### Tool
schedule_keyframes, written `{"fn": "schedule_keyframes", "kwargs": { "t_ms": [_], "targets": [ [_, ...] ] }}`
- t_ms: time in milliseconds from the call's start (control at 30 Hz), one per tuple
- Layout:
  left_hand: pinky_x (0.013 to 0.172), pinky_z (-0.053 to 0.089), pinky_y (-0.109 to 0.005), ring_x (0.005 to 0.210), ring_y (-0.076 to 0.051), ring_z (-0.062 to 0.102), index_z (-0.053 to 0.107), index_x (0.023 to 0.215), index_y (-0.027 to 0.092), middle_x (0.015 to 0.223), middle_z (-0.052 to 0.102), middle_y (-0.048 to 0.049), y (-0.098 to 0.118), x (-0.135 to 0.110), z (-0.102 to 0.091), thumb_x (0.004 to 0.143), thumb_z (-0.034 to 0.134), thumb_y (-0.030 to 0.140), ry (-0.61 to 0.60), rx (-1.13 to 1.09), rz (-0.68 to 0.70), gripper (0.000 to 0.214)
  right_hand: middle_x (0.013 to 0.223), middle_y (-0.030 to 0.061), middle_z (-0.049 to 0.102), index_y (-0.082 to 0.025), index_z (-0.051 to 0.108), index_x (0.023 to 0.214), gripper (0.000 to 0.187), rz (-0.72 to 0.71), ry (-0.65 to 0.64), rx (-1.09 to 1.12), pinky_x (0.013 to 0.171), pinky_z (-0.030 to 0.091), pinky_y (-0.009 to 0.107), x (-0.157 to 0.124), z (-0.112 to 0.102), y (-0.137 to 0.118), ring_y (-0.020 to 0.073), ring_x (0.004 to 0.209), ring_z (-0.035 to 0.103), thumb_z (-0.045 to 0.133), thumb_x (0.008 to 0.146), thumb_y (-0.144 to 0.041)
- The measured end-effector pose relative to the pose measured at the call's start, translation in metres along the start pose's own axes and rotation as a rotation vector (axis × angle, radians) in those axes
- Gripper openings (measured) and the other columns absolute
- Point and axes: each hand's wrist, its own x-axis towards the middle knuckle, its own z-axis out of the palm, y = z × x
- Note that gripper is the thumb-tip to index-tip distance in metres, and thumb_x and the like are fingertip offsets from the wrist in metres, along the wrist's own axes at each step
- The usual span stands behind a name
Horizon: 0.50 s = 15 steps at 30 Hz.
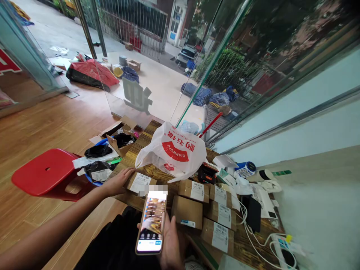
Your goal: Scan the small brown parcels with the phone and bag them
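Holding the two hands apart by the near side of a brown wood-grain counter (150, 131). Clasping in the right hand (171, 240) a lit smartphone with a pale rim (152, 221), screen upward, near seven o'clock of the view, with the top end blurred out and the lettering too small to read. Resting the left hand (122, 180) at the left end of a small brown cardboard box with a white barcode label (140, 182), at eleven o'clock from the smartphone; cannot tell whether clamped on it or merely touching.

Showing on the counter, from the smartphone: at one o'clock, a crumpled white plastic bag with red print (180, 150); at two o'clock, a black-and-orange device (207, 174) just beside the bag, and farther out a blue-and-white cylinder with a square code (246, 170); at three o'clock, a close-set group of brown cardboard boxes with labels (191, 210), then a flat black slab (252, 213) near tangled white cables. Showing off the counter: at ten o'clock, a red plastic stool (46, 170); at eleven o'clock, well apart beyond the glass, a red-and-black sheet-covered heap (92, 73).
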Motion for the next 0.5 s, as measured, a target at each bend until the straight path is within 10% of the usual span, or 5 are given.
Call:
{"fn": "schedule_keyframes", "kwargs": {
  "t_ms": [200,500],
  "targets": [
    [0.107,0.04,-0.048,0.125,-0.033,0.048,0.04,0.129,0.016,0.13,0.052,-0.0176,-0.018,0.007,0.013,0.059,0.072,0.017,0.061,-0.03,0.094,0.077,0.114,0.0078,0.072,-0.024,0.064,0.115,0.067,-0.003,-0.192,0.029,0.085,0.054,0.05,0.02,0.048,0.016,0.0293,0.101,0.067,0.062,0.07,-0.074],
    [0.104,0.043,-0.043,0.119,-0.031,0.053,0.039,0.132,0.018,0.126,0.054,-0.0155,-0.026,0.005,0.025,0.066,0.074,0.026,0.115,-0.065,0.142,0.075,0.121,0.0055,0.07,-0.025,0.066,0.117,0.058,-0.028,-0.298,0.051,0.104,0.044,0.049,0.028,0.056,0.02,0.0273,0.121,0.058,0.058,0.078,-0.068]
  ]
}}
